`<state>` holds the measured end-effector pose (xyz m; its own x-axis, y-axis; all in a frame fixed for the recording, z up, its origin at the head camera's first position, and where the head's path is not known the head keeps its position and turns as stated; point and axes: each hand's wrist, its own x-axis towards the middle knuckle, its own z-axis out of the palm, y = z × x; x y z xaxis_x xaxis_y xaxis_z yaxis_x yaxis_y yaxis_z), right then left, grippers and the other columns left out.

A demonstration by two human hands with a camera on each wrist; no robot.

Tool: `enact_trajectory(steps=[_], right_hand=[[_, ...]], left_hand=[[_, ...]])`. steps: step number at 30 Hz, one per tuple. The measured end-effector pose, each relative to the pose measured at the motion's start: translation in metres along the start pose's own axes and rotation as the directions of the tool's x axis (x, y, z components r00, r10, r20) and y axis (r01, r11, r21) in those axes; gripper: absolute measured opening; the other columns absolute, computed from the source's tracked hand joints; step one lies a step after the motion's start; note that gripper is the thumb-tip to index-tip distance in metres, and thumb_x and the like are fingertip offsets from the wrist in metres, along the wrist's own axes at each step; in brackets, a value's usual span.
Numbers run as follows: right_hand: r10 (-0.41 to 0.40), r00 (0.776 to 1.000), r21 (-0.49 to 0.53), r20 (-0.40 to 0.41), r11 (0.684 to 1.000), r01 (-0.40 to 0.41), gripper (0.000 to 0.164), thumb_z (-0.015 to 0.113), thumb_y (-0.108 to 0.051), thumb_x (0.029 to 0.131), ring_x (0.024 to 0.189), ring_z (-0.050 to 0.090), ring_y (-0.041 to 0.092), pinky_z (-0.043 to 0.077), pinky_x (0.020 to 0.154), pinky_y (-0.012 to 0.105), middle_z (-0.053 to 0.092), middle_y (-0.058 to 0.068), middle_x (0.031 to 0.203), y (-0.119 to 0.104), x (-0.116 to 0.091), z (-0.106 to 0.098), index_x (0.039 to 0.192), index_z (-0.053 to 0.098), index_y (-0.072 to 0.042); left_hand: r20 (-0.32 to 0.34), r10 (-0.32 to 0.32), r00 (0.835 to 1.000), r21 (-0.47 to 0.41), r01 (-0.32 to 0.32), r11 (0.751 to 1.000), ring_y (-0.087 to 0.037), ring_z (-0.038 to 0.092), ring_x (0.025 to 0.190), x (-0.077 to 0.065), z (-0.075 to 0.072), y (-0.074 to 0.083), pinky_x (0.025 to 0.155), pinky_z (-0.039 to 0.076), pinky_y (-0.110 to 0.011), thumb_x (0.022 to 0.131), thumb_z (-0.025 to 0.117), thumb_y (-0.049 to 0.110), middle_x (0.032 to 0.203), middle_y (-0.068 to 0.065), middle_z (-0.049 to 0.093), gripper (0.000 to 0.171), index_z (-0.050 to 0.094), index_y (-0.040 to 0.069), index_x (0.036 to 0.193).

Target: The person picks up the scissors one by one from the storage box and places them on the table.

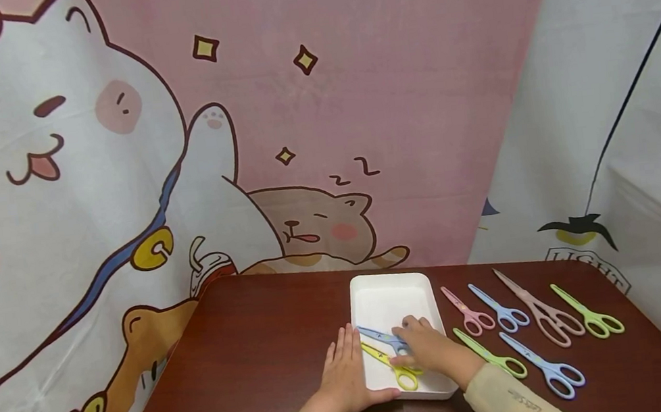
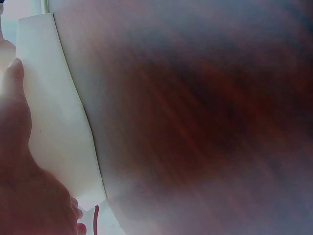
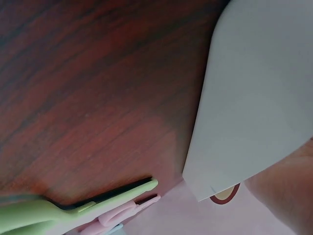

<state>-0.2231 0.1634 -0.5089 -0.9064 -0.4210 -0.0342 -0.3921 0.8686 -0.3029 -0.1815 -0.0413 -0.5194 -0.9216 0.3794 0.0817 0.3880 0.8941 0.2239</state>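
Observation:
A white tray (image 1: 389, 294) lies on the table with blue scissors (image 1: 376, 334) and yellow scissors (image 1: 377, 354) inside, blades toward the left wall. My left hand (image 1: 341, 385) rests along the tray's left side, fingers straight, its thumb stretched across the near left corner. Reaching into the tray, my right hand (image 1: 432, 349) pinches the blue scissors near the handle, which it partly covers. The yellow handle loops lie just below that hand. Both wrist views show mostly the tray's outer wall (image 2: 58, 112); the right hand's fingertips are hidden there.
Right of the tray lie small pink scissors (image 1: 466, 311), blue scissors (image 1: 496, 307), large pale pink scissors (image 1: 531, 302), and green scissors (image 1: 586, 314). Nearer are other green scissors (image 1: 487, 353) and blue scissors (image 1: 538, 362). A printed cloth (image 1: 419, 121) hangs behind the dark wooden table (image 1: 249, 351).

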Motion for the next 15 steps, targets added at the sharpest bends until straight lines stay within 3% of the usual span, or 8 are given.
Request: enact_trajectory(steps=[7,15], right_hand=[[-0.013,1.0,0.01,-0.023,1.0,0.013,0.059,0.074,-0.042,0.078,0.095,0.048,0.028,0.046,0.083,0.047,0.052,0.014,0.113,0.0018,0.0008,0.0013,0.121,0.061,-0.003],[0.01,1.0,0.04,0.006,0.999,-0.01,0.049,0.076,-0.035,0.078,0.091,0.048,0.023,0.045,0.079,0.043,0.053,0.01,0.106,-0.0041,0.0028,-0.0057,0.115,0.065,-0.003]], left_hand=[[0.015,-0.011,1.0,-0.004,0.011,1.0,-0.033,0.016,0.145,0.001,-0.003,0.0009,0.113,0.024,-0.049,0.06,0.045,0.092,0.157,-0.021,0.013,0.133,0.017,-0.003,0.149],[-0.002,-0.004,1.0,-0.008,0.004,1.0,-0.034,0.016,0.145,0.0014,0.0015,-0.0011,0.113,0.023,-0.05,0.059,0.045,0.092,0.157,-0.021,0.013,0.134,0.017,-0.003,0.149]])
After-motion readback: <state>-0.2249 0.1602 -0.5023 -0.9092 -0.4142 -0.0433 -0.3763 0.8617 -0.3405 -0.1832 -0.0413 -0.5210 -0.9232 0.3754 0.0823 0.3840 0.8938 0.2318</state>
